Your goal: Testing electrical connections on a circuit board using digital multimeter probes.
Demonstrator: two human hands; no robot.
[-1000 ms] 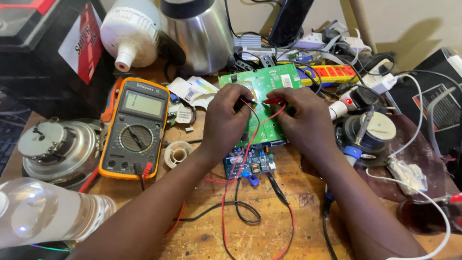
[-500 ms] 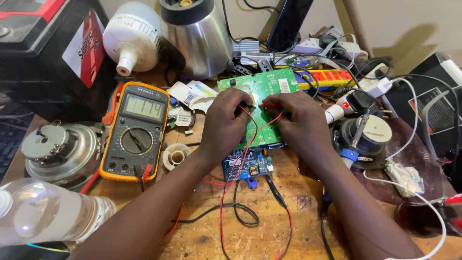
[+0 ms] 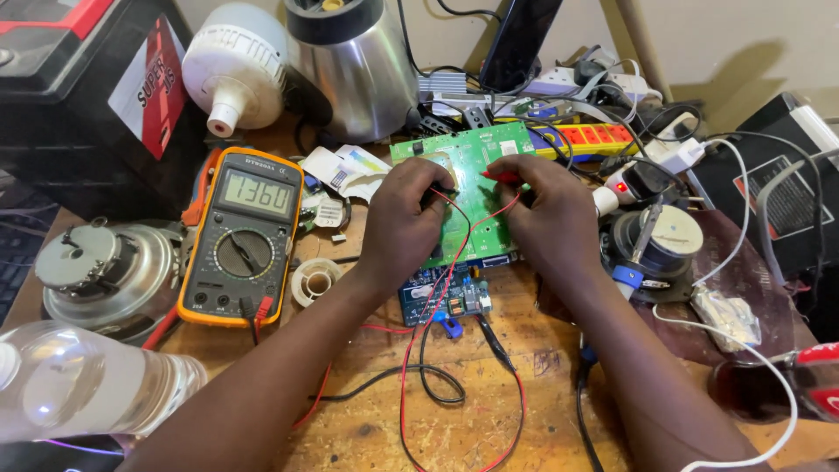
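Head view shows the green circuit board (image 3: 476,188) lying directly under both hands, its long axis running away from the person, the left hand (image 3: 404,218) pinched on the black probe, the right hand (image 3: 549,214) on the red probe (image 3: 500,177).

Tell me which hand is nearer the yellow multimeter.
Left. The left hand rests on the green circuit board just right of the yellow multimeter; the right hand is farther right, beyond it.

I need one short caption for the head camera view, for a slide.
Left hand and right hand press test probes onto a green circuit board, beside a yellow multimeter on a cluttered wooden workbench.
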